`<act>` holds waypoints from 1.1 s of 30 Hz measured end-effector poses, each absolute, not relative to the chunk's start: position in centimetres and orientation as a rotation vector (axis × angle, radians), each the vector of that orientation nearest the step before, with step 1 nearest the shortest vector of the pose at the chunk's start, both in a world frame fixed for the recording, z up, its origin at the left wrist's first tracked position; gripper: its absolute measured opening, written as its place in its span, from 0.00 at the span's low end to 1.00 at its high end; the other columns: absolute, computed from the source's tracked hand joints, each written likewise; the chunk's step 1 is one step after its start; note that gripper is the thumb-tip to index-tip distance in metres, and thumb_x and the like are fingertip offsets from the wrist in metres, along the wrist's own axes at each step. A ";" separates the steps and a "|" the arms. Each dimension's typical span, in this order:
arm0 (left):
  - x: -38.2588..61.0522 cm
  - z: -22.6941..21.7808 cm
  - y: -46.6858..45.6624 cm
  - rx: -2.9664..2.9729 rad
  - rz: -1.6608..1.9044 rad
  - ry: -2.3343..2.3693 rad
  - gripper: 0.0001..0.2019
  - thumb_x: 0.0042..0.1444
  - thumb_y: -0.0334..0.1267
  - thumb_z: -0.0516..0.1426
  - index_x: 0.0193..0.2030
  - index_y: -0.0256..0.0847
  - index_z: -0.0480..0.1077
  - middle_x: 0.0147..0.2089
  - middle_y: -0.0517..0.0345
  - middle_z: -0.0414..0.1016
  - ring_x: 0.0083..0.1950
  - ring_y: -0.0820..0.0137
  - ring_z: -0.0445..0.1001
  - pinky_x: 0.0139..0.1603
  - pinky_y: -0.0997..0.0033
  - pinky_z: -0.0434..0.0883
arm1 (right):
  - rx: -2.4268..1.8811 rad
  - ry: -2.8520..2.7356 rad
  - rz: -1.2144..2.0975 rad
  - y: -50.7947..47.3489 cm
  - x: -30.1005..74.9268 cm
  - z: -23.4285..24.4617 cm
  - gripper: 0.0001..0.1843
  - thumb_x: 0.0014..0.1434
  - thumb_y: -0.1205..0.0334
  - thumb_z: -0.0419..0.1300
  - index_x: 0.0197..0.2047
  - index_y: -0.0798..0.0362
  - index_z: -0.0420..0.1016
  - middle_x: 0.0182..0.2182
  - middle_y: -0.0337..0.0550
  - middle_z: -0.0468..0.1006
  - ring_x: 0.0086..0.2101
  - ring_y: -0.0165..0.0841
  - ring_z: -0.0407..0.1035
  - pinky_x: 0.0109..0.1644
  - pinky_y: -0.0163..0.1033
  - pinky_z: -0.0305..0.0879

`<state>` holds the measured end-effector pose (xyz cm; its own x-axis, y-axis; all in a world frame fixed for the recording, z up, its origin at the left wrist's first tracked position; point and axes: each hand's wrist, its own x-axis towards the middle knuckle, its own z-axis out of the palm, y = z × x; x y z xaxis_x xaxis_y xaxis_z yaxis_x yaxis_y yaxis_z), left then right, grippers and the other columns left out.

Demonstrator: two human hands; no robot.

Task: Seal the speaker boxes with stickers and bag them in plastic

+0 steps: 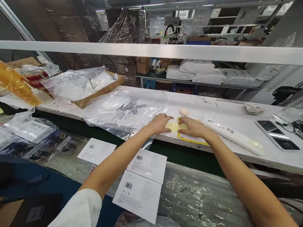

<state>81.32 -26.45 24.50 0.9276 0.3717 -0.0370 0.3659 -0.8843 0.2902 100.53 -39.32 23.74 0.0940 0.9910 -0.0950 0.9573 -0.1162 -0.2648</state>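
Observation:
Both my arms reach across to a white table (220,111). My left hand (159,123) lies flat, fingers stretched out, on the edge of a clear printed plastic bag (130,110), with its thumb against a yellow sheet (174,127). My right hand (192,127) rests on the same yellow sheet, fingers curled down and pinching its near part. A small pale oval object (184,111) lies just beyond the hands.
A long white wrapped roll with handwriting (233,134) lies right of my right hand, and a dark phone (276,134) further right. White barcode cards (139,185) lie on crinkled film below the table. An open carton with bags (85,85) stands at the left.

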 end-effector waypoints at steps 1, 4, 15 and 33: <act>81.1 24.4 -26.5 2.787 0.027 0.569 0.37 0.62 0.48 0.64 0.75 0.41 0.61 0.67 0.41 0.68 0.69 0.49 0.63 0.69 0.50 0.60 | -2.217 -1.975 0.412 -39.4 100.3 23.7 0.21 0.65 0.56 0.64 0.58 0.54 0.73 0.60 0.54 0.75 0.58 0.48 0.71 0.61 0.48 0.66; 80.7 23.9 -26.3 2.773 0.032 0.554 0.36 0.64 0.51 0.62 0.75 0.40 0.60 0.69 0.40 0.68 0.70 0.48 0.63 0.69 0.48 0.60 | -2.286 -1.902 0.416 -39.3 99.3 23.8 0.32 0.64 0.59 0.64 0.69 0.52 0.64 0.62 0.56 0.74 0.60 0.49 0.71 0.60 0.49 0.67; 73.4 24.8 -30.0 1.859 0.582 0.573 0.44 0.57 0.54 0.68 0.75 0.46 0.56 0.72 0.40 0.65 0.70 0.53 0.68 0.66 0.54 0.69 | -1.902 -1.179 0.929 -44.2 92.3 26.4 0.19 0.59 0.44 0.66 0.38 0.52 0.77 0.33 0.45 0.84 0.31 0.40 0.76 0.32 0.41 0.69; 51.0 21.1 -27.1 1.319 0.367 0.542 0.13 0.63 0.48 0.63 0.48 0.42 0.79 0.43 0.53 0.80 0.44 0.63 0.77 0.44 0.66 0.72 | -1.581 -1.395 -0.037 -38.7 66.9 21.6 0.08 0.66 0.66 0.65 0.46 0.42 0.81 0.43 0.46 0.75 0.43 0.40 0.71 0.46 0.49 0.72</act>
<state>51.03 -27.15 21.10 0.8219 0.5452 -0.1652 0.0498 0.2202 0.9742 66.88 -38.75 21.56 0.3379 0.7351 0.5878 0.7651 0.1492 -0.6264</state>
